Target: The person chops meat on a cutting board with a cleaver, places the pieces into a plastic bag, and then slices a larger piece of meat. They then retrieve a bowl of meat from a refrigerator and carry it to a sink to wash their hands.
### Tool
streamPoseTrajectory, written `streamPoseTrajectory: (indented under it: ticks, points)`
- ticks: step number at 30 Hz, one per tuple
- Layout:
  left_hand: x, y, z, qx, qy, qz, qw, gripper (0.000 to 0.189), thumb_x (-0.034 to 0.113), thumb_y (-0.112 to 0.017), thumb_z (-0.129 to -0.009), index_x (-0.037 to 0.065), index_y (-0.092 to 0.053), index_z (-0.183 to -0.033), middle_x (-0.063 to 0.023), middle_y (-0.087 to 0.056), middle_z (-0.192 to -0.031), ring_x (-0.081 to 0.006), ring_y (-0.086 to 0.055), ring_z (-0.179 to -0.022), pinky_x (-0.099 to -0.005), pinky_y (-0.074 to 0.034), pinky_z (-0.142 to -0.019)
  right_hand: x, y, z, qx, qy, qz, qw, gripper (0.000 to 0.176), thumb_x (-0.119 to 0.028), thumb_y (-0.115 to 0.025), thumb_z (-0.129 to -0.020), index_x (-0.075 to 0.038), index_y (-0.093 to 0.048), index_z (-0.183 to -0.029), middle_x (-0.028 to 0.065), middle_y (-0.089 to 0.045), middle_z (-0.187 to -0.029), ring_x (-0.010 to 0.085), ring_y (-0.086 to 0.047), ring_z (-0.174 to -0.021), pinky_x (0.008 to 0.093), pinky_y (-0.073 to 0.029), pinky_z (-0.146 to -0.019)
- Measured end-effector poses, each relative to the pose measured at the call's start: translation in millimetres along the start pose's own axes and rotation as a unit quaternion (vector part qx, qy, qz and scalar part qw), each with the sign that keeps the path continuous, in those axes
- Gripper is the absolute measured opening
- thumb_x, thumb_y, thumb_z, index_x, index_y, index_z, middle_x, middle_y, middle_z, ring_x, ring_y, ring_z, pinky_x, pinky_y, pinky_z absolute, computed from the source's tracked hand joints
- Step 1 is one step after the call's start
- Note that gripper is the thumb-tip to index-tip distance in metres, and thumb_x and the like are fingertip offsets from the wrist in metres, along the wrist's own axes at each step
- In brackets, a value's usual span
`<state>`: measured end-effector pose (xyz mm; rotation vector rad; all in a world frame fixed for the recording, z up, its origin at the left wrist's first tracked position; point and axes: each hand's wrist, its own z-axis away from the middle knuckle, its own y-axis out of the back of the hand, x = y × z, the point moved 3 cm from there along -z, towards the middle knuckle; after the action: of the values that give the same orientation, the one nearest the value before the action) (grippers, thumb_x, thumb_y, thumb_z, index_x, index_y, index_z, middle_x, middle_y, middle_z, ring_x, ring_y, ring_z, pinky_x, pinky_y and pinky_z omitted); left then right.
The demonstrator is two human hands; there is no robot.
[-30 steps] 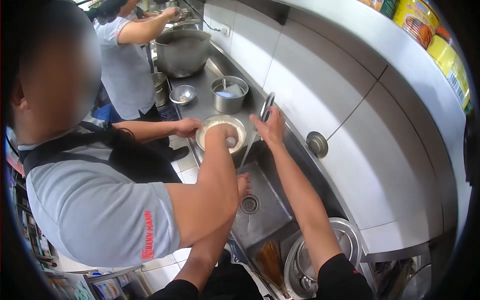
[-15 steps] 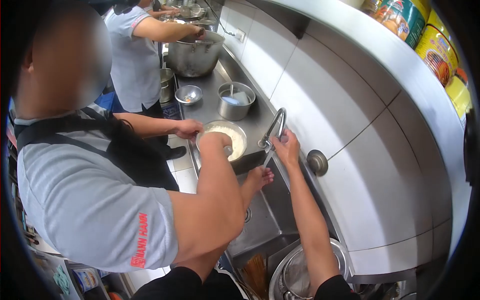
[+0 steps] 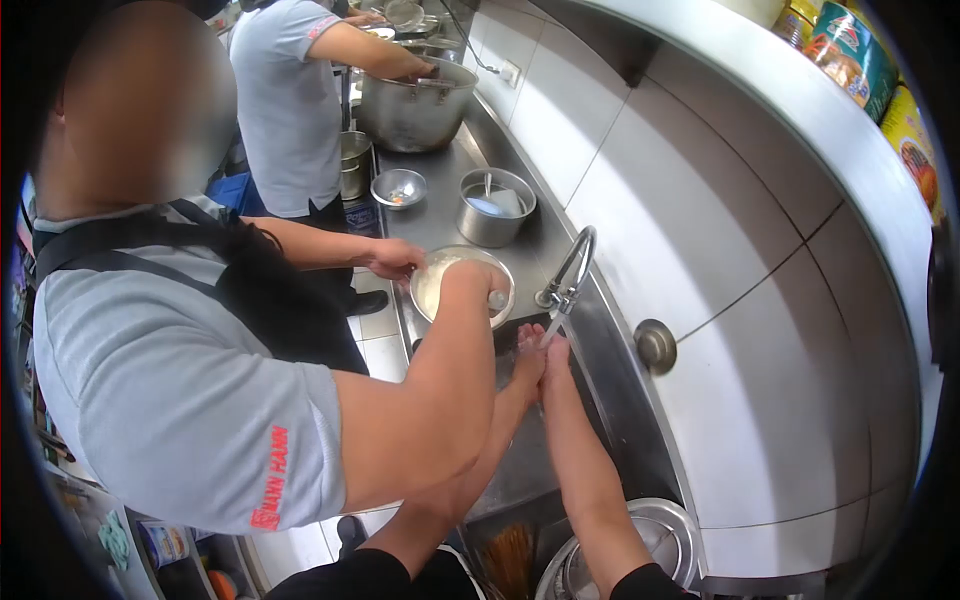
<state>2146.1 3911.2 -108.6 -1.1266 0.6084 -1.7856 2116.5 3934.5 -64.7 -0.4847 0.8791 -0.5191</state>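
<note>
A stream of water runs from the chrome faucet point(image 3: 578, 262) onto my two hands above the metal sink point(image 3: 520, 465). My left hand point(image 3: 531, 348) is palm up and open, its fingers stretched out, holding nothing. Pressed against it at the right is my right hand point(image 3: 556, 356), wet under the stream; its fingers are mostly hidden. Just beyond my hands, a co-worker's hands work in a metal bowl point(image 3: 432, 292) of pale, creamy contents. One of those hands grips a utensil in the bowl, and the other steadies the rim.
The co-worker's arm point(image 3: 420, 420) crosses over my left forearm. Behind the bowl stand a pot with utensils point(image 3: 490, 225), a small steel bowl point(image 3: 400, 188) and a large stockpot point(image 3: 415, 110), where another person works. A metal basin point(image 3: 665, 530) sits near my right elbow. Tiled wall point(image 3: 740, 410) borders the right.
My right hand has left the faucet and come down against my left hand under the water. My left hand has moved up toward the stream. The co-worker keeps working in the bowl.
</note>
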Motion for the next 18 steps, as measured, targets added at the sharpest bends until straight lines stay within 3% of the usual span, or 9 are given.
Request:
streamPoseTrajectory:
  ticks: [1, 3, 4, 7, 11, 13, 14, 16, 18]
  points:
    - [-5, 2, 2, 0.033, -0.001, -0.021, 0.999, 0.044, 0.047, -0.040, -0.097, 0.010, -0.065, -0.098, -0.0057, -0.067, -0.090, -0.0210, -0.064, -0.075, -0.0359, -0.052, -0.068, 6, 1, -1, -0.002, -0.003, 0.001, 1.000, 0.038, -0.023, -0.036, -0.094, 0.007, -0.046, -0.116, 0.0236, -0.060, -0.107, 0.0361, -0.062, -0.096, 0.0410, -0.053, -0.087]
    - [-5, 4, 2, 0.045, -0.016, -0.044, 0.998, 0.044, 0.047, -0.041, -0.097, 0.010, -0.065, -0.096, -0.0061, -0.066, -0.089, -0.0212, -0.064, -0.075, -0.0359, -0.051, -0.068, 9, 6, 0, -0.071, 0.045, 0.178, 0.980, 0.033, -0.018, -0.033, -0.093, 0.005, -0.050, -0.110, 0.0235, -0.060, -0.110, 0.0341, -0.062, -0.097, 0.0392, -0.053, -0.087]
    - [-6, 5, 3, 0.051, -0.025, -0.055, 0.997, 0.044, 0.047, -0.041, -0.097, 0.009, -0.065, -0.096, -0.0063, -0.066, -0.089, -0.0213, -0.063, -0.075, -0.0358, -0.051, -0.068, 10, 1, 12, 0.010, 0.019, 0.165, 0.986, 0.036, -0.020, -0.034, -0.095, 0.006, -0.051, -0.112, 0.0209, -0.061, -0.114, 0.0300, -0.063, -0.099, 0.0381, -0.051, -0.089]
    - [-2, 8, 5, 0.057, -0.044, -0.079, 0.994, 0.045, 0.046, -0.042, -0.096, 0.009, -0.065, -0.094, -0.0068, -0.066, -0.087, -0.0215, -0.063, -0.074, -0.0358, -0.051, -0.068, 34, 23, 7, -0.008, -0.003, 0.284, 0.959, 0.037, -0.026, -0.037, -0.096, 0.002, -0.052, -0.116, 0.0161, -0.060, -0.118, 0.0271, -0.061, -0.104, 0.0405, -0.050, -0.092]
    - [4, 11, 7, 0.058, -0.063, -0.122, 0.989, 0.045, 0.046, -0.042, -0.095, 0.008, -0.066, -0.091, -0.0076, -0.066, -0.086, -0.0219, -0.063, -0.074, -0.0357, -0.050, -0.068, 42, 21, 50, -0.051, -0.022, 0.235, 0.970, 0.037, -0.035, -0.041, -0.097, -0.005, -0.053, -0.116, 0.0134, -0.057, -0.119, 0.0276, -0.057, -0.108, 0.0459, -0.048, -0.093]
    - [9, 12, 7, 0.058, -0.073, -0.149, 0.984, 0.045, 0.046, -0.043, -0.095, 0.008, -0.066, -0.090, -0.0079, -0.066, -0.085, -0.0221, -0.062, -0.074, -0.0357, -0.050, -0.068, 36, 4, 89, 0.051, -0.172, 0.180, 0.967, 0.043, -0.043, -0.044, -0.096, -0.008, -0.053, -0.120, 0.0140, -0.051, -0.127, 0.0281, -0.053, -0.113, 0.0492, -0.045, -0.095]
    - [13, 15, 9, 0.057, -0.081, -0.166, 0.981, 0.045, 0.045, -0.043, -0.095, 0.008, -0.066, -0.089, -0.0081, -0.066, -0.084, -0.0222, -0.062, -0.073, -0.0357, -0.050, -0.068, 38, 7, 84, 0.043, -0.175, 0.179, 0.967, 0.043, -0.043, -0.044, -0.096, -0.008, -0.053, -0.120, 0.0140, -0.051, -0.127, 0.0281, -0.053, -0.113, 0.0492, -0.045, -0.095]
    - [21, 18, 16, 0.056, -0.097, -0.206, 0.972, 0.045, 0.045, -0.043, -0.095, 0.007, -0.067, -0.088, -0.0085, -0.066, -0.084, -0.0224, -0.062, -0.073, -0.0357, -0.050, -0.068, 40, 48, 60, 0.081, -0.083, 0.178, 0.977, 0.054, -0.051, -0.044, -0.094, -0.006, -0.053, -0.123, 0.0141, -0.045, -0.137, 0.0273, -0.051, -0.115, 0.0505, -0.046, -0.092]
    - [22, 21, 22, 0.047, -0.115, -0.259, 0.958, 0.045, 0.045, -0.044, -0.094, 0.007, -0.067, -0.086, -0.0088, -0.066, -0.083, -0.0226, -0.062, -0.073, -0.0357, -0.049, -0.068, 61, 109, 1, -0.036, -0.027, 0.167, 0.985, 0.049, -0.048, -0.050, -0.092, -0.005, -0.063, -0.110, 0.0141, -0.059, -0.123, 0.0233, -0.059, -0.100, 0.0463, -0.050, -0.081]
